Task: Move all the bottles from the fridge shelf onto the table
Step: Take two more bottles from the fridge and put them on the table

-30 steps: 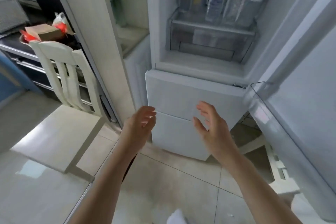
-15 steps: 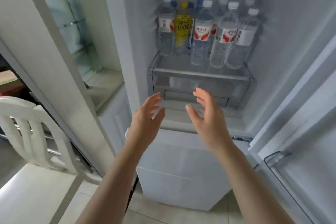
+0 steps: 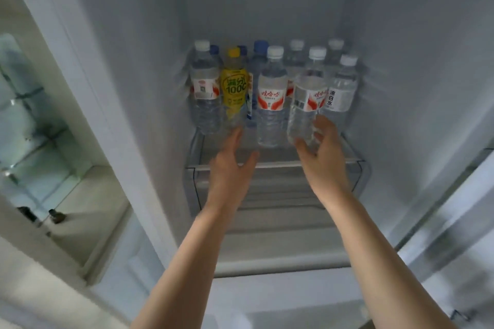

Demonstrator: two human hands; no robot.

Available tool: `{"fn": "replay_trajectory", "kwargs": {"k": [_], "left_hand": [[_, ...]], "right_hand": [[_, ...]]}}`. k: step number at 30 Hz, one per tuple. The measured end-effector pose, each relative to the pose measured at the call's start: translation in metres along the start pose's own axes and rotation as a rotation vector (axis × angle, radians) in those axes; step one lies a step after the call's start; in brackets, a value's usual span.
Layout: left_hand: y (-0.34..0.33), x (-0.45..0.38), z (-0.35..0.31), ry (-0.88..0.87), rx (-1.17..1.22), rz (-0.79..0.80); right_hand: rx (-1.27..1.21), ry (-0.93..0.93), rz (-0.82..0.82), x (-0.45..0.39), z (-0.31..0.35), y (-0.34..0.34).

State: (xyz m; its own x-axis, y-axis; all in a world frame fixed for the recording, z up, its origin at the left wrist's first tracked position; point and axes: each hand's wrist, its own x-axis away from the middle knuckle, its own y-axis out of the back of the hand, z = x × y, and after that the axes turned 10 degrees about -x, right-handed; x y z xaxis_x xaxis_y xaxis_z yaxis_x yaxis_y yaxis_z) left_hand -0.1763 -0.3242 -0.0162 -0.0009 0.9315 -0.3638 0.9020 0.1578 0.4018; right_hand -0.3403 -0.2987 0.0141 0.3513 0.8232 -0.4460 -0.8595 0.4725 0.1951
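Fridge compartment open; a group of bottles stands upright on the fridge shelf (image 3: 275, 161), in roughly two rows. Front row, left to right: a clear water bottle (image 3: 204, 91) with white cap, a yellow bottle (image 3: 234, 88) with yellow cap, a second water bottle (image 3: 272, 99) with red-and-white label, a third water bottle (image 3: 307, 99) with a similar label, and a white-labelled bottle (image 3: 342, 88) at the far right. Behind them stand further bottles with blue and white caps, mostly hidden. The left hand (image 3: 231, 160) reaches in over the shelf's front edge, fingers extended and spread, thumb out to the side; its fingertips lie at the base of the yellow bottle, and contact cannot be confirmed owing to blur. It holds nothing. The right hand (image 3: 320, 149) is spread around the lower part of the third water bottle, thumb in front of the base on the left and fingers on the right side; the grip is not closed. Below the shelf sits a clear drawer (image 3: 275, 195).
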Motion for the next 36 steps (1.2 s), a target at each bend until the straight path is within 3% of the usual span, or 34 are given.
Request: {"fn": "replay_trajectory", "kwargs": {"k": [4, 10, 16, 21, 28, 36], "left_hand": [[-0.020, -0.039, 0.003, -0.055, -0.003, -0.005], [-0.052, -0.075, 0.002, -0.139, 0.010, -0.092], [-0.077, -0.090, 0.001, -0.158, 0.116, -0.095], [-0.083, -0.103, -0.001, -0.136, 0.182, -0.102], [-0.074, -0.101, -0.003, -0.081, 0.253, -0.131], [-0.065, -0.081, -0.004, -0.100, 0.184, -0.250]], "right_hand": [[0.039, 0.014, -0.087, -0.028, -0.009, -0.007], [0.114, 0.011, -0.090, -0.062, -0.038, -0.019], [0.191, -0.023, -0.220, -0.076, -0.046, -0.034], [0.207, 0.001, -0.215, -0.083, -0.054, -0.035], [-0.071, 0.059, -0.143, -0.084, -0.058, -0.041], [-0.123, 0.092, -0.168, -0.078, -0.065, -0.043]]}}
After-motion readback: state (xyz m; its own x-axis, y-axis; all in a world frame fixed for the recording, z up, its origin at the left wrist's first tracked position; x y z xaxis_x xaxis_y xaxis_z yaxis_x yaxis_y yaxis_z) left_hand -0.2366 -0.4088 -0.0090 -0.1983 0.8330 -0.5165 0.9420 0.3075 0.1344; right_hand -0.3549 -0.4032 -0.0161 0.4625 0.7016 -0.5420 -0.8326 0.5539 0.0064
